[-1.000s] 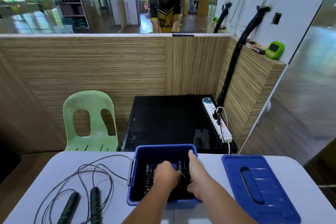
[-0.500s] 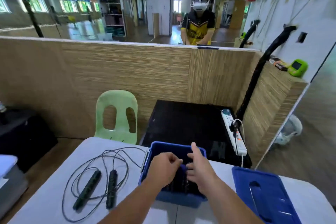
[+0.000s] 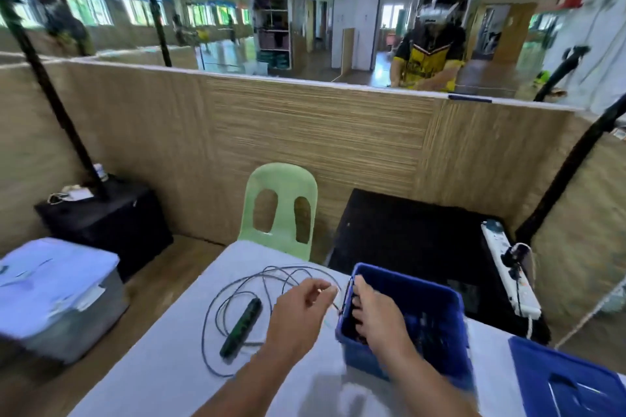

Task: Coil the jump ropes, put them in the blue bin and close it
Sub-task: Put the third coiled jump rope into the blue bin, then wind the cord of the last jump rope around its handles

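Right hand (image 3: 376, 318), at lower centre of the frame, reaches over the near-left rim of the open blue plastic bin (image 3: 443, 291), its fingers curled down into the bin among dark shapes that look like jump-rope handles and cord; blur keeps me from telling whether it is gripping any of them. Just left of it, the left hand (image 3: 298, 315) hangs over the white table (image 3: 162, 369) with fingers loosely bent and thumb near fingertip, perhaps pinching a strand of thin cord, though that cannot be made out. Left of that hand lies a loose jump rope with thin grey cord (image 3: 216, 311) sprawled in wide uneven loops around a dark green-black handle (image 3: 241, 327); only one handle shows clearly. At the lower right corner the flat blue plastic lid with a recessed grip (image 3: 569, 382) lies on the table beside the bin, not on it. By my reading the task is partly done: at least one rope seems to be in the bin already, while the rope on the table is not yet coiled or stowed and the lid is yet to go on. No brand, label or writing can be read anywhere; the frame is smeared by motion, and the marks on the white power strip (image 3: 509, 274) at the right are too small to make out.
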`<state>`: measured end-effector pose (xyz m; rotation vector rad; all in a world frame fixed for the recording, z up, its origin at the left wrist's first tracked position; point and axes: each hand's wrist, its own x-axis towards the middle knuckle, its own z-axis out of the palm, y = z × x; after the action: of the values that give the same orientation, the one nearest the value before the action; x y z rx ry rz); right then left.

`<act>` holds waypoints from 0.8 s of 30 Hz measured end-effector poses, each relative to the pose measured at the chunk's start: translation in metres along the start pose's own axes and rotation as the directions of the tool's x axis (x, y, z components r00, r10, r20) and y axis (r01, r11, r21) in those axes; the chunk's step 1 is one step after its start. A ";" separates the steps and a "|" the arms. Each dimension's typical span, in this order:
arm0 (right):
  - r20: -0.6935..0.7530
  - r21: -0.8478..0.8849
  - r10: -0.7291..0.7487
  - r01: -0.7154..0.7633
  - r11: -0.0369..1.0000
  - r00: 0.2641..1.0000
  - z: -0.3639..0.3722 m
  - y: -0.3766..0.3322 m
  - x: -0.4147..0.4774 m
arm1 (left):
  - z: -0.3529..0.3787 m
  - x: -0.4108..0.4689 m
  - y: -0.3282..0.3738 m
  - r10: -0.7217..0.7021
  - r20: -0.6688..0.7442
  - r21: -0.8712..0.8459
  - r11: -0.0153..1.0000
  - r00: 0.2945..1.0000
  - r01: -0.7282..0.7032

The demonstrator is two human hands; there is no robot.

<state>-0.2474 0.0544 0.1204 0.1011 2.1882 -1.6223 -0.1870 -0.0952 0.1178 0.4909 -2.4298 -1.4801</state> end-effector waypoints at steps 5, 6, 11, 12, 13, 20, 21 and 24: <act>0.000 -0.093 -0.050 0.049 0.994 0.999 0.062 -0.029 -0.029 | -0.051 0.010 -0.037 -0.022 0.019 -0.049 0.999 1.000 0.023; -0.010 -0.104 -0.051 0.050 0.993 0.999 0.074 -0.028 -0.025 | -0.060 0.013 -0.045 -0.030 0.025 -0.058 0.998 0.999 0.032; -0.003 -0.092 -0.056 0.055 0.994 0.998 0.125 -0.022 -0.017 | -0.097 0.028 -0.082 -0.058 0.048 0.007 0.998 0.997 0.057; -0.003 -0.095 -0.052 0.051 0.994 0.999 0.131 -0.021 -0.014 | -0.103 0.030 -0.087 -0.070 0.049 0.024 0.997 0.996 0.069; -0.001 -0.122 -0.053 0.052 0.991 0.999 0.137 -0.020 -0.011 | -0.107 0.033 -0.092 -0.083 0.052 0.039 0.996 0.995 0.081; 0.016 -0.422 -0.081 0.080 0.903 0.997 0.170 -0.005 0.027 | -0.113 0.055 -0.128 -0.096 0.067 0.170 0.982 0.993 0.083; 0.024 -0.454 -0.083 0.085 0.887 0.996 0.174 -0.001 0.034 | -0.111 0.060 -0.134 -0.088 0.076 0.204 0.976 0.993 0.071; 0.046 -0.540 -0.071 0.084 0.838 0.996 0.185 0.011 0.057 | -0.104 0.073 -0.152 -0.100 0.104 0.282 0.957 0.990 0.068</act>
<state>-0.2443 -0.1242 0.0458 -0.1743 2.5691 -0.9689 -0.1907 -0.2735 0.0316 0.5855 -2.7604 -1.2332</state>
